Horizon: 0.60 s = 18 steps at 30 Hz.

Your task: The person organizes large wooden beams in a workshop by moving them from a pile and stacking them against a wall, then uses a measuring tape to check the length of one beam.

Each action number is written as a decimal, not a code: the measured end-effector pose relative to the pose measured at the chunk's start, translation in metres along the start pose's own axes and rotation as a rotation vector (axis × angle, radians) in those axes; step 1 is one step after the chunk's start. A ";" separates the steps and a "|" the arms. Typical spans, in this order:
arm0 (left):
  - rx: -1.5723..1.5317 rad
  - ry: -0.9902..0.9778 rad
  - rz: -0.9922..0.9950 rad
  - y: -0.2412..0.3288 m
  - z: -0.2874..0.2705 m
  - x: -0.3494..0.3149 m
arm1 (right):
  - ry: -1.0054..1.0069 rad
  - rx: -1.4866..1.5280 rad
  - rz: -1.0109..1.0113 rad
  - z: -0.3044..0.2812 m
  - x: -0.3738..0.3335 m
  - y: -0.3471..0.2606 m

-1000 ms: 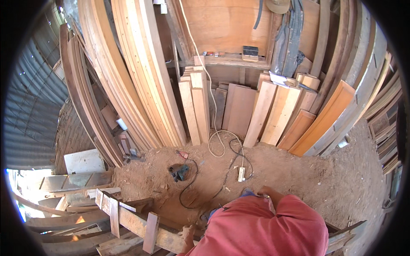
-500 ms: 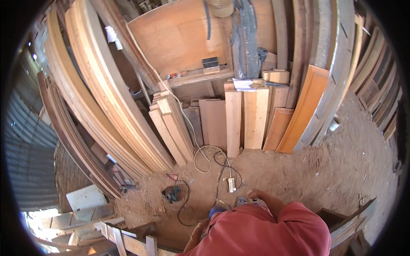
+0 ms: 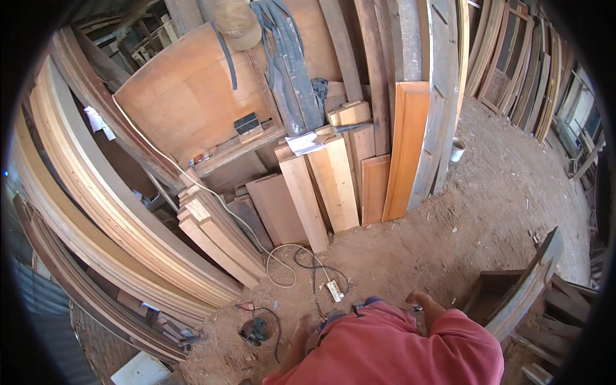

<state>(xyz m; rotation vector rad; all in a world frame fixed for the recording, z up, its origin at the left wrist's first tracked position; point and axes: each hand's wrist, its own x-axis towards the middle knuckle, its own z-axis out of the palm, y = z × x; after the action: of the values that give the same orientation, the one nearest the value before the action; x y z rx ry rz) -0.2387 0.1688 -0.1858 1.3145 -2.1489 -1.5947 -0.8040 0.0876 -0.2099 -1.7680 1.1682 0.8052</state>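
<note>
My right hand (image 3: 421, 299) hangs over the dirt floor in front of my body, its fingers loosely curled with nothing showing in them. Lower on the left, my left hand (image 3: 309, 326) is beside my body, and its fingers are too blurred to read. Neither hand touches any of the timber. Nearest to my hands is a white power strip (image 3: 334, 290) lying on the ground with a pale cord. Left of my left hand, a dark green power tool (image 3: 255, 330) rests in the dirt with a black cable.
Planks (image 3: 330, 183) and an orange-brown panel (image 3: 407, 147) lean ahead. Long boards (image 3: 122, 179) stand at the left. A cap (image 3: 237, 25) and dark trousers (image 3: 287, 64) hang at the back. A wooden trough (image 3: 523, 289) stands at right, a white bucket (image 3: 457, 149) beyond.
My view has turned to the right, so the leaning timber sits further left and more of the right side shows. My right hand has moved right, apart from my feet.
</note>
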 end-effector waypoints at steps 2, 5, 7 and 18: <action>-0.181 0.212 0.191 -0.008 -0.011 0.015 | -0.038 0.175 0.160 0.006 -0.015 0.000; -0.586 0.558 -0.701 0.021 -0.022 0.055 | 0.045 0.120 0.001 0.018 -0.028 0.015; -0.576 0.534 -0.654 0.052 -0.034 0.067 | 0.093 0.048 -0.096 0.015 -0.040 0.030; -0.396 0.401 -1.061 0.085 -0.034 0.152 | 0.055 -0.085 -0.204 -0.182 0.040 0.150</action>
<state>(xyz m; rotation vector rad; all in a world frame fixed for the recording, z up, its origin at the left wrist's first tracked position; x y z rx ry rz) -0.3565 0.0404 -0.1547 2.5068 -0.8044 -1.6490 -0.9186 -0.1220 -0.2094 -1.9536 0.9812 0.6974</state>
